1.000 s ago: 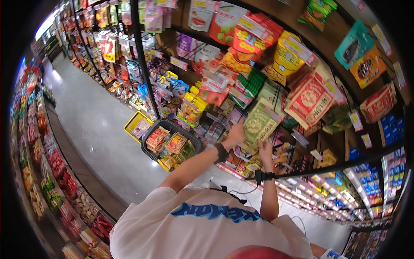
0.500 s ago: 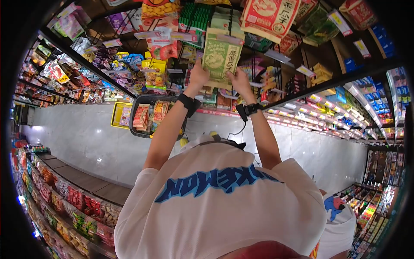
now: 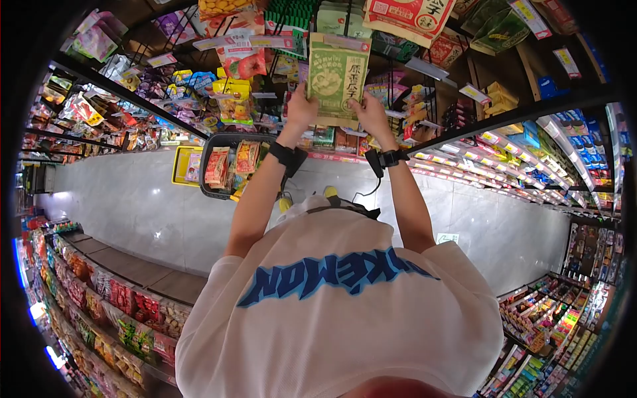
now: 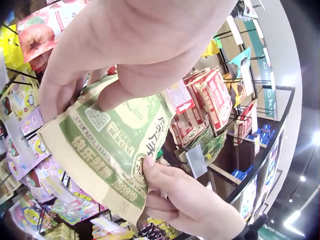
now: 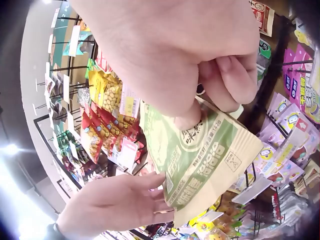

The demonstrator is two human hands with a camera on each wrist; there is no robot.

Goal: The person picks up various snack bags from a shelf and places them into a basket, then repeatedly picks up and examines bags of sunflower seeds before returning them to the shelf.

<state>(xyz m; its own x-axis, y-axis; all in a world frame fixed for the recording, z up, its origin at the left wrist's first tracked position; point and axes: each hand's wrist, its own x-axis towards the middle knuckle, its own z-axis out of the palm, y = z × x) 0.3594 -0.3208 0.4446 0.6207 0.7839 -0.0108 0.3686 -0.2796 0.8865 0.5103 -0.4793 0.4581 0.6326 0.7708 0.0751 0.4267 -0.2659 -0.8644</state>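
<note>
Both hands hold a green and cream bag of melon seeds, printed side up, in front of the snack rack. My left hand grips its left side; in the left wrist view the thumb lies on the printed front and the other fingers go behind. Over at the lower right corner, my right hand pinches the bag, thumb on the front, as the right wrist view also shows. The bag's top edge overlaps a price-tag holder in the head view. Matching green bags hang just behind it.
A black basket with red and green snack bags stands on the floor at left, beside a yellow basket. Red seed bags hang to the upper right. A black rack bar crosses at right. Another snack shelf stands behind.
The head view has swung round, so the bag now appears upright and nearer the middle. Both hands stay on it. Another person at the lower right is out of view now.
</note>
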